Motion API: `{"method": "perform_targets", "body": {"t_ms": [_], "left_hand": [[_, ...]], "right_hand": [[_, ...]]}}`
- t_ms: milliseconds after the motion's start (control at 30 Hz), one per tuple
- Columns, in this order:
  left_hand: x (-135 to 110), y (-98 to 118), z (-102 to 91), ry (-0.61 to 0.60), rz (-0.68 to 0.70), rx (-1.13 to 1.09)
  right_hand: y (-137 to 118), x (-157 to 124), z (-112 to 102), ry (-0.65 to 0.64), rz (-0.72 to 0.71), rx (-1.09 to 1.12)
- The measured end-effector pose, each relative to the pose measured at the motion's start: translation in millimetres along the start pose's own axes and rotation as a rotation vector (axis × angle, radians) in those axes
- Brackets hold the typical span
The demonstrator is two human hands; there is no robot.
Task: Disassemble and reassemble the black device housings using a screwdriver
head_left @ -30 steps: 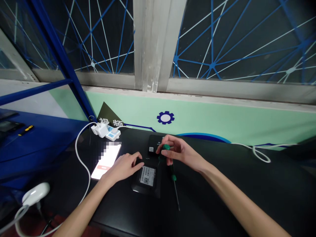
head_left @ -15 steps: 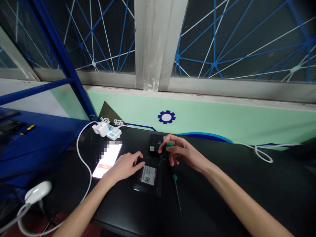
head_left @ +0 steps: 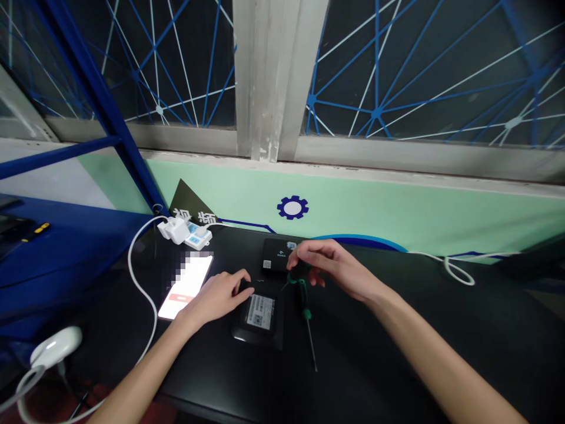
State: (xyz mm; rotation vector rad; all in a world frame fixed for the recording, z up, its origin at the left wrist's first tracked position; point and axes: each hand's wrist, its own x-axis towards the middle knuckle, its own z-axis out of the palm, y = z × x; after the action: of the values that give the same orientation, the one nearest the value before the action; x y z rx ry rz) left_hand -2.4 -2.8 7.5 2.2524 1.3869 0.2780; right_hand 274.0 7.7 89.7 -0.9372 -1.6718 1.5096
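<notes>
My right hand [head_left: 324,263] is closed around the dark and green handle of a small screwdriver [head_left: 296,277], its thin shaft slanting down to the left. The tip is close to the upper right part of a black device [head_left: 251,335] with a white printed label [head_left: 261,312]. My left hand [head_left: 223,296] rests at that device's upper left edge, thumb and fingers apart, the thumb near the label. A longer screwdriver [head_left: 308,315] with a green and black handle lies just under my right hand, blade toward me. Several tiny dark bits [head_left: 260,281] lie above the device.
Behind the device sits a flat black box [head_left: 274,254] with a QR sticker. A lit phone [head_left: 188,288] lies to the left, near a white power strip [head_left: 198,237] with a plug and cable. A white rounded gadget [head_left: 56,346] sits at the left edge. Another cable [head_left: 459,274] loops at the right.
My right hand has tipped, and more of the longer screwdriver's handle shows beneath it. My left hand keeps its place by the device. The whole view has shifted slightly.
</notes>
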Motion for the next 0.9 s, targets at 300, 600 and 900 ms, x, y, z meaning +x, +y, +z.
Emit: {"method": "perform_targets", "body": {"t_ms": [300,600,900], "left_hand": [[-0.1,-1.4,-0.1,-0.009,-0.003,-0.013],[-1.0,0.6,-1.3,-0.004,-0.003,-0.001],[-0.6,1.8,-1.3,-0.005,-0.006,0.006]], "right_hand": [[0.6,0.4,-0.9,0.006,0.034,0.002],[3.1,2.5,3.5,-0.014,0.035,-0.091],[5.6,3.6,17.7,-0.013,-0.057,-0.018]]}}
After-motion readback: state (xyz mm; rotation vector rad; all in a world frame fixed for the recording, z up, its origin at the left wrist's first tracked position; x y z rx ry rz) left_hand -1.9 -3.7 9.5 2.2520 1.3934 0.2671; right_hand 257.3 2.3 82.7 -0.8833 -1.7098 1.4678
